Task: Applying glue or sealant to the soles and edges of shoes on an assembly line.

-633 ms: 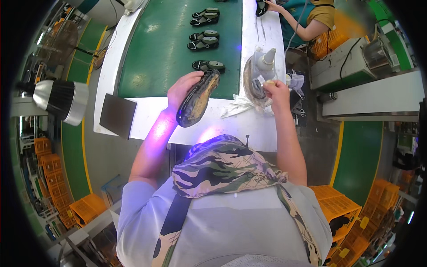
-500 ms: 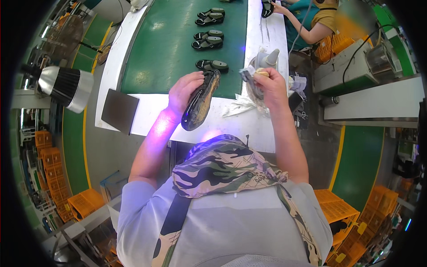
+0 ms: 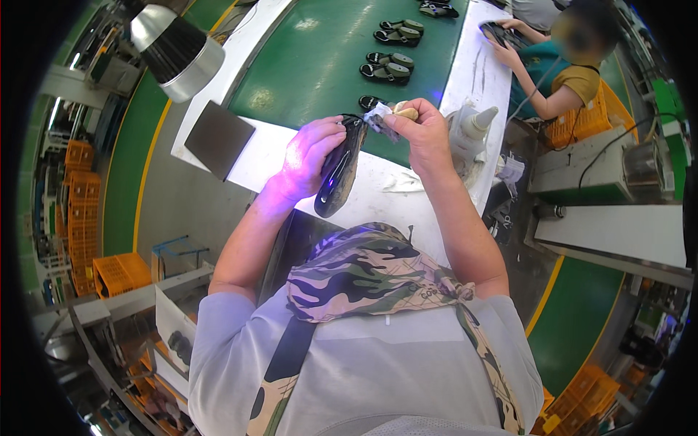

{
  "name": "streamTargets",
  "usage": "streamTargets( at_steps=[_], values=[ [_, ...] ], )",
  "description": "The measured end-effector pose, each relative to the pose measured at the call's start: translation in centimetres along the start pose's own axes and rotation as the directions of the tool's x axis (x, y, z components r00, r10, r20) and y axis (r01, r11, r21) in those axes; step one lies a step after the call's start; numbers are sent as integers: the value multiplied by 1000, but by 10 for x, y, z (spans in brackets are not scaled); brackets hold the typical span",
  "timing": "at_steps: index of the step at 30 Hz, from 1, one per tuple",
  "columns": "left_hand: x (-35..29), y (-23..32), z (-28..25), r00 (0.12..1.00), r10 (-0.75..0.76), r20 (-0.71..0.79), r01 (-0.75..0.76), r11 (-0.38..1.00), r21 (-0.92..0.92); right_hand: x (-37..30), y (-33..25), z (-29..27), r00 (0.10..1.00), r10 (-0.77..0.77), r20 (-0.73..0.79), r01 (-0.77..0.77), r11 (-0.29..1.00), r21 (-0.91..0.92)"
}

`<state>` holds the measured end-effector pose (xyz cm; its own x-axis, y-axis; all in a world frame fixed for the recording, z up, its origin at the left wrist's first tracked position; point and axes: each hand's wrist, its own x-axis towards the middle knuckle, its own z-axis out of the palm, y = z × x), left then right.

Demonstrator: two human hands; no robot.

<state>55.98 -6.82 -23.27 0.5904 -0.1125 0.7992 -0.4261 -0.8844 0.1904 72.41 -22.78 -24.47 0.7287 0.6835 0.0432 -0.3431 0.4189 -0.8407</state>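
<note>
My left hand (image 3: 305, 163) is closed around a glossy black shoe (image 3: 339, 178), tilted on its side above the front of the table. A tan sole edge shows on the shoe's right side. My right hand (image 3: 427, 138) pinches a crumpled whitish-grey cloth (image 3: 379, 118), and something pale yellow (image 3: 407, 113) shows at its fingertips. The cloth is right beside the far end of the shoe; I cannot tell whether they touch. Beyond my hands, several black strap shoes (image 3: 387, 71) lie in pairs on a green belt surface (image 3: 291, 69).
A grey-white spouted bottle (image 3: 471, 129) stands right of my right hand, near a white cloth (image 3: 404, 182). A lamp (image 3: 174, 57) and a dark square panel (image 3: 218, 139) are at left. At the far right, a co-worker holds a dark shoe (image 3: 500, 35). Orange crates (image 3: 120, 275) stand around.
My right hand has brought the cloth leftward, close to the shoe. The shoe has turned somewhat, showing less of its sole. The whole view has shifted and rotated.
</note>
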Motion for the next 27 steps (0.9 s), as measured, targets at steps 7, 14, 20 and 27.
streamTargets(
  at_steps=[7, 14, 20, 27],
  values=[
    [-16, 4, -16, 996, -87, 11, 85, 987, 135, -4, 11, 22, 953, 266, 144, -278, 958, 71],
    [-29, 17, -27, 973, -228, 36, 205, 925, 320, -3, 18, 32, 919, 257, 299, -266, 964, -9],
    [-37, 32, -34, 885, -455, 98, 383, 831, 402, -1, 15, 44, 899, 221, 378, -197, 975, -102],
    [-45, 48, -45, 648, -732, 211, 685, 681, 257, 8, 27, 55, 892, 167, 420, -95, 978, -187]
  ],
)
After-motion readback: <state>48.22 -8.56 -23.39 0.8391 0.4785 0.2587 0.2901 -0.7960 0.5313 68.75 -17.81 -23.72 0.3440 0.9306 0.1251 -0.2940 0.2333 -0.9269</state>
